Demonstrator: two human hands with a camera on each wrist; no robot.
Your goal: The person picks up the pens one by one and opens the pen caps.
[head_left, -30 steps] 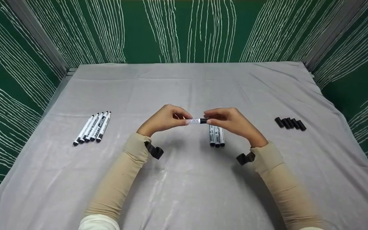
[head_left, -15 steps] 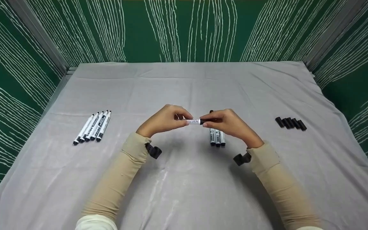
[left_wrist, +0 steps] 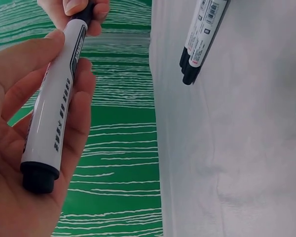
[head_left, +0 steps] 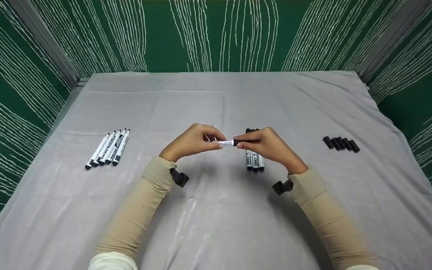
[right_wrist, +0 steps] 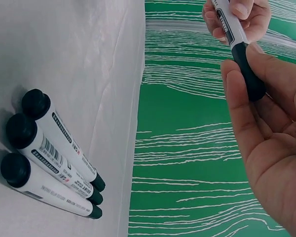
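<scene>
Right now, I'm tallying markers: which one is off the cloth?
The marker held between left hand and right hand, its black cap in the right. The group of five and group of three lie on the gray cloth.

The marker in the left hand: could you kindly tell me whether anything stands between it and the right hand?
Nothing visible does: the right hand pinches the black cap of the marker. Three other markers lie on the cloth below, not between.
</scene>
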